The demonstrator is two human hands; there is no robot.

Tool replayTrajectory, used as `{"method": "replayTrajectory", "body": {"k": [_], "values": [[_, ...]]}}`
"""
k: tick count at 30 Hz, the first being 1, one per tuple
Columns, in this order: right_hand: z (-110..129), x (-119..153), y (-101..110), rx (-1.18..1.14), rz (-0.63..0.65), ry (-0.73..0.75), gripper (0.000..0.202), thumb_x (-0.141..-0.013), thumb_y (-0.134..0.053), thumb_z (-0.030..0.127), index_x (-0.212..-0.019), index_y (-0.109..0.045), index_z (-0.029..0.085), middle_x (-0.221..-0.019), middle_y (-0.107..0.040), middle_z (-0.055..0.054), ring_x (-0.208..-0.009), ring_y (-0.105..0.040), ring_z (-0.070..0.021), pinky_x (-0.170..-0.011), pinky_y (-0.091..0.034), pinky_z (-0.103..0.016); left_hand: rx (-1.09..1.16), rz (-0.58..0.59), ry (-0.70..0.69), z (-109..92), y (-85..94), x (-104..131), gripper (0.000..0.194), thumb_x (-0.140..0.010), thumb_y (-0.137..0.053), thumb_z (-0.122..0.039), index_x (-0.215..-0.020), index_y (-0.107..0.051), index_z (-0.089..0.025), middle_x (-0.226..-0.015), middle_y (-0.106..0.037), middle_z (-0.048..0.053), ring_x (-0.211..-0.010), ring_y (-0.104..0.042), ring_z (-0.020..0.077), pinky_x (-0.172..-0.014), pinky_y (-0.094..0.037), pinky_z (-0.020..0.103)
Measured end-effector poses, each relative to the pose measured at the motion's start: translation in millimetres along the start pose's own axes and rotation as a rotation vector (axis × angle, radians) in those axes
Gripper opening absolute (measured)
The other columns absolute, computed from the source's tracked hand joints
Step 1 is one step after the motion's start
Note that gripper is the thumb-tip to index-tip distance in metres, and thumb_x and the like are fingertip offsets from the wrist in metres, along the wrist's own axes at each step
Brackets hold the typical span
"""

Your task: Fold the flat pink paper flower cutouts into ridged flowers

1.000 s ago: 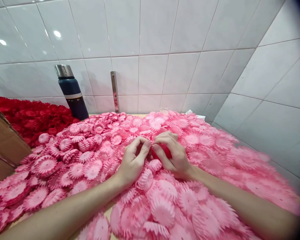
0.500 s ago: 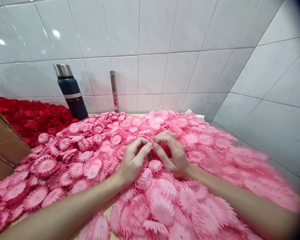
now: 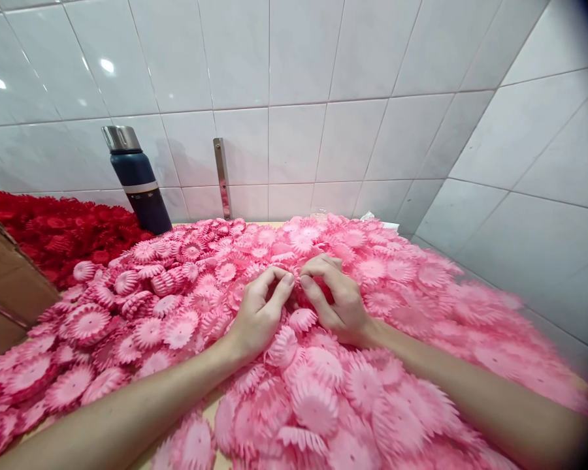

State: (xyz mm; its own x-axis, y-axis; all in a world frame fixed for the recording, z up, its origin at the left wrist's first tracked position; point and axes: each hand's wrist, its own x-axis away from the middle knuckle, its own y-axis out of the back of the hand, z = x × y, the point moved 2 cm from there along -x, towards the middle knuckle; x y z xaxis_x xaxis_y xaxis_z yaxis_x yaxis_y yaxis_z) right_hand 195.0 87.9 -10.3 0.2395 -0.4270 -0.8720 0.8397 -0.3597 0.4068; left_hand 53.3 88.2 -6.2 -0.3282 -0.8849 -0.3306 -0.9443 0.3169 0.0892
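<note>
My left hand (image 3: 259, 312) and my right hand (image 3: 342, 305) are close together over a heap of pink fringed flower discs (image 3: 317, 406). On the left hand, thumb and index fingertip meet in a pinch. The right thumb and bent fingers are closed too, their tips a small gap from the left ones. Whatever sits between the fingertips is too small or hidden to make out. One pale pink disc (image 3: 302, 319) lies just below the gap between the hands. Both forearms reach in across the heap.
A dark blue bottle (image 3: 141, 186) with a steel cap stands at the back left, before a white tiled wall (image 3: 294, 143). Red fringed pieces (image 3: 78, 228) are piled beside it. A cardboard box (image 3: 10, 287) is at the left edge. A metal strip (image 3: 222, 179) is upright against the wall.
A red piece that showed inside my right hand is no longer visible. The fingertips of the two hands have moved slightly apart.
</note>
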Motion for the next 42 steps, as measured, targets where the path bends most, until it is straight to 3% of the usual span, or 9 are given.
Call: {"method": "replayTrajectory", "body": {"k": [11, 18, 22, 27, 31, 34, 38, 42], "values": [[-2.9, 1.4, -3.0, -0.014, 0.007, -0.023, 0.011, -0.092, -0.043, 0.013, -0.085, -0.045, 0.021, -0.072, -0.051, -0.001, -0.068, -0.047, -0.0154, -0.072, -0.036, -0.035, 0.005, 0.022, -0.046, -0.5, 0.3, 0.6, 0.019, -0.091, -0.048, -0.030, -0.077, -0.048, -0.017, -0.067, -0.045, -0.003, -0.060, -0.041, 0.0092, -0.057, -0.035, 0.021], [-15.8, 5.7, -4.7, -0.019, -0.165, -0.340, 0.012, -0.095, -0.038, 0.022, -0.085, -0.044, 0.021, -0.074, -0.047, -0.001, -0.064, -0.045, -0.0147, -0.063, -0.037, -0.032, -0.041, -0.029, -0.020, -0.1, -0.5, 2.6, 0.020, -0.093, -0.044, -0.031, -0.077, -0.046, -0.019, -0.066, -0.047, -0.004, -0.060, -0.042, 0.0090, -0.058, -0.037, 0.021], [-17.1, 6.5, -5.3, -0.030, -0.185, -0.389, 0.013, -0.096, -0.039, 0.025, -0.085, -0.045, 0.021, -0.073, -0.047, 0.000, -0.064, -0.045, -0.0149, -0.063, -0.037, -0.032, -0.042, -0.038, -0.032, -0.7, -0.7, 3.2, 0.022, -0.094, -0.043, -0.030, -0.076, -0.044, -0.018, -0.067, -0.049, -0.003, -0.061, -0.044, 0.0092, -0.061, -0.039, 0.022], [-10.3, 2.9, -2.3, -0.060, -0.068, -0.274, 0.015, -0.096, -0.039, 0.026, -0.088, -0.050, 0.021, -0.078, -0.055, -0.002, -0.072, -0.050, -0.0165, -0.071, -0.035, -0.036, -0.041, -0.043, -0.039, -0.7, -0.1, 2.4, 0.020, -0.093, -0.045, -0.030, -0.077, -0.044, -0.018, -0.066, -0.046, -0.004, -0.059, -0.043, 0.0088, -0.058, -0.038, 0.022], [-4.6, -1.2, -0.9, -0.021, -0.044, -0.150, 0.007, -0.089, -0.053, 0.022, -0.082, -0.051, 0.020, -0.076, -0.057, -0.002, -0.073, -0.051, -0.0174, -0.072, -0.035, -0.037, -0.075, -0.031, -0.054, -0.5, 0.0, 2.0, 0.020, -0.093, -0.045, -0.030, -0.077, -0.046, -0.018, -0.067, -0.044, -0.004, -0.059, -0.039, 0.0084, -0.055, -0.036, 0.021], [-4.7, -2.2, -3.1, -0.008, -0.038, -0.145, 0.009, -0.087, -0.052, 0.016, -0.079, -0.050, 0.020, -0.073, -0.056, -0.002, -0.070, -0.051, -0.0167, -0.070, -0.037, -0.035, -0.091, -0.021, -0.056, 0.3, -0.1, 2.0, 0.019, -0.093, -0.045, -0.030, -0.078, -0.046, -0.018, -0.069, -0.044, -0.003, -0.059, -0.038, 0.0084, -0.055, -0.035, 0.021], [-6.5, -1.4, -2.7, -0.071, -0.045, -0.201, 0.013, -0.092, -0.045, 0.018, -0.081, -0.050, 0.020, -0.075, -0.055, -0.002, -0.070, -0.050, -0.0162, -0.069, -0.038, -0.035, -0.121, -0.017, -0.040, 1.6, -0.1, 1.4, 0.021, -0.093, -0.045, -0.031, -0.077, -0.045, -0.018, -0.069, -0.042, -0.004, -0.060, -0.037, 0.0087, -0.057, -0.035, 0.022], [-4.3, -1.7, -1.5, -0.089, 0.026, -0.108, 0.008, -0.089, -0.050, 0.020, -0.081, -0.052, 0.019, -0.078, -0.058, -0.003, -0.076, -0.052, -0.0180, -0.073, -0.038, -0.038, -0.132, -0.021, -0.066, 1.5, 0.1, 0.7, 0.018, -0.091, -0.048, -0.029, -0.077, -0.047, -0.017, -0.072, -0.046, -0.002, -0.064, -0.040, 0.0094, -0.059, -0.036, 0.022]]}}
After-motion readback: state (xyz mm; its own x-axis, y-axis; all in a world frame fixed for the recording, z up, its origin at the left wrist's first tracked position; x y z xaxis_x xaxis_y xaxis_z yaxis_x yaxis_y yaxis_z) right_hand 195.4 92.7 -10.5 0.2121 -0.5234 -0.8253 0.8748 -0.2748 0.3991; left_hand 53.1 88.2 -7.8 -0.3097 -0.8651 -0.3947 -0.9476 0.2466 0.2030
